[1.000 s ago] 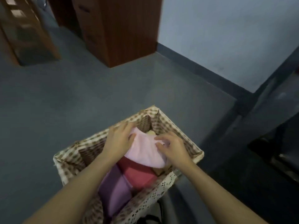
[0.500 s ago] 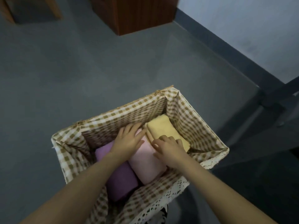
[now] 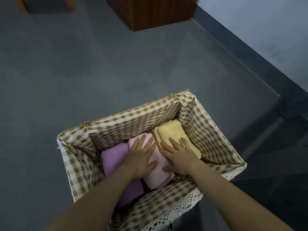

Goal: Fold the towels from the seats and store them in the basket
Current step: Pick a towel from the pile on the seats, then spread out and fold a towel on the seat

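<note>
Inside basket: left hand, right hand flat, grip open, pressing pink towel.

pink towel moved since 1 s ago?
Yes. The pink towel has dropped from rim height of the basket to lie flat inside, between the purple towel and yellow towel.

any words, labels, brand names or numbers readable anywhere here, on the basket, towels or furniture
None: no readable text in this view.
The basket lining shows only a brown and white check pattern and a lace edge.
The purple towel, pink towel and yellow towel show no tags or print.
The wooden cabinet is unmarked.
</note>
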`<state>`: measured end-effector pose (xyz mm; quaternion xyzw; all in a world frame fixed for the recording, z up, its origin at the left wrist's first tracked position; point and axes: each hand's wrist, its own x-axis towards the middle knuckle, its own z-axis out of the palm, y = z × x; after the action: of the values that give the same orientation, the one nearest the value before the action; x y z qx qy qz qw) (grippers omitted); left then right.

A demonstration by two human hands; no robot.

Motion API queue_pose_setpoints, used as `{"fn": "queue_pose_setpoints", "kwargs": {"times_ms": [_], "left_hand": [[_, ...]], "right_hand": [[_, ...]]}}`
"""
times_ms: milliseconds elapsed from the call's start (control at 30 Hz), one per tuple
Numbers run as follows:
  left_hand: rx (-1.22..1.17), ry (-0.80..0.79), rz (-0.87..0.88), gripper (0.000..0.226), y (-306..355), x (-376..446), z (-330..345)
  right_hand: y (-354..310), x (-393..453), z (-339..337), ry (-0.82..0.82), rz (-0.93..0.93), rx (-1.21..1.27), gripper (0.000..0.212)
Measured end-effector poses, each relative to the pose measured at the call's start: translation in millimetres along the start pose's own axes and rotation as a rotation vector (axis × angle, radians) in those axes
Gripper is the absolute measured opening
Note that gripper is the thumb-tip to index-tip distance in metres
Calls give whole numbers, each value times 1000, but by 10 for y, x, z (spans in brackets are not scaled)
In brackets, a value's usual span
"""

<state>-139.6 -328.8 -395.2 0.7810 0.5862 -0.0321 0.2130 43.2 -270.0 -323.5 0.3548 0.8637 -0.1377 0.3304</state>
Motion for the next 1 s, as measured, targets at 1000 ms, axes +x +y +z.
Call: {"fn": "queue_pose_setpoints", "kwargs": {"times_ms": [1000], "left_hand": [[-11, 659, 562, 46, 2518, -553, -2862]], "right_hand": [[410, -3399, -877, 992, 538, 134, 32]]}}
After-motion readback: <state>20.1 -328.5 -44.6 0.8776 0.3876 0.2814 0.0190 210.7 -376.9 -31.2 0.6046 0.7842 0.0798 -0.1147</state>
